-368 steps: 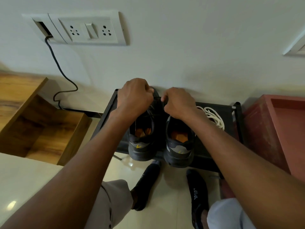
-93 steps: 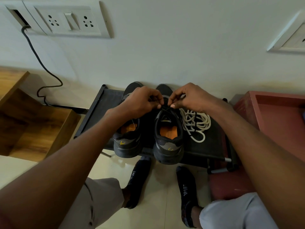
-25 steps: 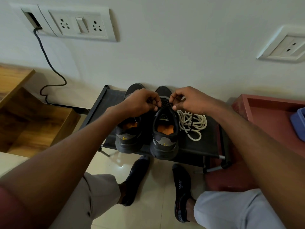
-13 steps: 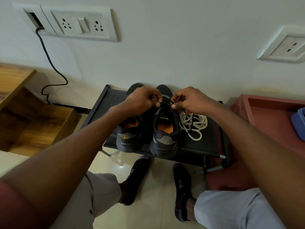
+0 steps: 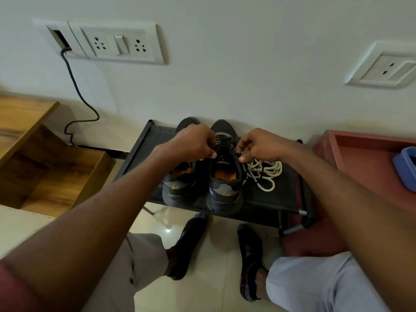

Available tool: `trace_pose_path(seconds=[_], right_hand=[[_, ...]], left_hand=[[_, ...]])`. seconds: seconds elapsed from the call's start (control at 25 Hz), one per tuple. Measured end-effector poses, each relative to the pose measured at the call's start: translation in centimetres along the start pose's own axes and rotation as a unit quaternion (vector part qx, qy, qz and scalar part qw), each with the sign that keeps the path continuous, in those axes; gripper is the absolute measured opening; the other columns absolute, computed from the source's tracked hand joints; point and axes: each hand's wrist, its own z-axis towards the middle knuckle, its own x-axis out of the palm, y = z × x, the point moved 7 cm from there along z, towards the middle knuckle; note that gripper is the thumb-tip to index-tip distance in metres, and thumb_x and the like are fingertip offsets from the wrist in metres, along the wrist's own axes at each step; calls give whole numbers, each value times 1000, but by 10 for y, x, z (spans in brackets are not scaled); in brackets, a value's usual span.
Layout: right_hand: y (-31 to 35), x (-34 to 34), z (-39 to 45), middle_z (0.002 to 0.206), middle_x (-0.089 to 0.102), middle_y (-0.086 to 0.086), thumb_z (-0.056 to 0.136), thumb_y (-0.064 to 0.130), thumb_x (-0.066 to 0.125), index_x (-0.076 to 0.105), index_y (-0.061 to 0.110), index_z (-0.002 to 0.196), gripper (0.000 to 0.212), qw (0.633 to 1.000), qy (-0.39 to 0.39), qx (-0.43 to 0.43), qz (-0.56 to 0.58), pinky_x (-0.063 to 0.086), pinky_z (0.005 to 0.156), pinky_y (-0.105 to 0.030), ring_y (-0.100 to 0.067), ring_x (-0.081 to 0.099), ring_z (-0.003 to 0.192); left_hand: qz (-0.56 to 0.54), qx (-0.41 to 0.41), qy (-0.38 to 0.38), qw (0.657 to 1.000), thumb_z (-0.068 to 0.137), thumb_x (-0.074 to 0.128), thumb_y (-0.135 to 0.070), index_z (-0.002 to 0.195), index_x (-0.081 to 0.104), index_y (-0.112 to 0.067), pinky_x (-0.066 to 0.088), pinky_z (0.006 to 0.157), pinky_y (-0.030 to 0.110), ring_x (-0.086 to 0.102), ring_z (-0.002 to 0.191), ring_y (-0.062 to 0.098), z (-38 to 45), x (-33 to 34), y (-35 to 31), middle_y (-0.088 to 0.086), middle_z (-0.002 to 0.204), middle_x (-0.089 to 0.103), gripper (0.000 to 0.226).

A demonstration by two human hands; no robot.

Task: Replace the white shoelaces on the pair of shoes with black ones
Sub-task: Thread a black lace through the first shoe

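Since half a second ago our hands have drawn slightly nearer, toward the collar. Nearest, the right shoe's (image 5: 225,188) heel overhangs the rack's (image 5: 270,203) front edge, so we should pull evenly, not toward us. Our left hand (image 5: 193,143) and right hand (image 5: 256,145) each pinch an end of the black lace (image 5: 224,140) at the top eyelets, fingers curled. White laces (image 5: 265,172) lie right of the shoe; the wall (image 5: 225,86) crowds the toes.

Two dark shoes (image 5: 202,176) side by side — black laces (image 5: 225,140) threaded; white laces (image 5: 265,172) heaped beside.
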Motion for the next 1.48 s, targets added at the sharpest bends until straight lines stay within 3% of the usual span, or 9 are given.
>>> trace_pose_path(seconds=[0.16, 0.36, 0.56, 0.8, 1.0, 1.12, 1.2, 1.36, 1.48], right_hand=[[-15, -19, -5, 65, 72, 13, 96, 7, 72, 77, 20, 92, 15, 997, -50, 43, -38, 49, 60, -18, -2, 67, 63], [9, -11, -20, 66, 66, 0, 105, 13, 59, 74, 6, 105, 16, 993, -3, -3, 117, 55, 71, -37, -17, 65, 64], [15, -49, -34, 84, 71, 7, 97, 31, 69, 80, 26, 87, 16, 979, -169, -5, -114, 44, 70, -33, -10, 60, 75], [-33, -54, -52, 98, 72, 1, 93, 28, 71, 77, 30, 74, 20, 973, -193, 100, -75, 48, 86, -36, -21, 62, 96], [-58, -45, -49, 106, 78, -5, 88, 25, 77, 82, 21, 82, 8, 961, -213, 178, 5, 55, 89, -37, -26, 68, 99], [-57, -41, -47, 85, 71, -8, 93, 22, 72, 77, 11, 90, 12, 953, -189, 228, 67, 46, 59, -30, -22, 61, 70], [-43, -34, -48, 56, 46, 1, 104, 19, 54, 66, 13, 86, 22, 942, -108, 241, 206, 25, 39, -21, -11, 34, 41], [32, -33, -63, 49, 27, 10, 109, 34, 49, 60, 14, 92, 29, 884, 13, 132, 449, 11, 33, -18, -4, 16, 35], [77, -34, -71, 55, 30, 9, 109, 43, 48, 67, 11, 102, 38, 850, 33, 66, 522, 11, 35, -17, -2, 17, 37]], left_hand=[[74, -47, -60, 994, 89, 70, -24, 98, 78, -26, 48, 70, 34, 68, 90, 28, -9, -23, 13, 1, 95, 72, 12], [-49, -45, -41, 997, 97, 71, -38, 77, 74, -17, 38, 55, 25, 53, 59, 11, -20, -37, 11, -3, 63, 59, 29], [1, -79, -114, 990, 91, 75, -39, 70, 73, -18, 42, 59, 29, 61, 67, 20, -35, -60, 20, -4, 63, 63, 29], [20, -162, -106, 981, 86, 79, -42, 70, 78, -22, 41, 63, 31, 65, 77, 23, -51, -58, 49, 0, 73, 68, 26], [11, -200, -131, 971, 84, 78, -45, 80, 77, -20, 54, 75, 36, 69, 88, 33, -52, -49, 55, 7, 91, 74, 26], [-21, -211, -143, 967, 83, 74, -47, 84, 75, -16, 57, 74, 37, 69, 81, 30, -50, -56, 46, 5, 84, 73, 31], [-137, -201, -157, 957, 86, 74, -43, 78, 76, -12, 51, 62, 30, 65, 63, 20, -45, -66, 32, -5, 58, 67, 32], [-426, -80, -157, 887, 97, 71, -38, 87, 73, -4, 32, 49, 25, 41, 44, 14, -47, -91, -24, -4, 49, 43, 35], [-420, 50, -137, 896, 102, 65, -38, 93, 74, -5, 31, 46, 22, 43, 46, 16, -58, -108, -72, -2, 54, 44, 35]])
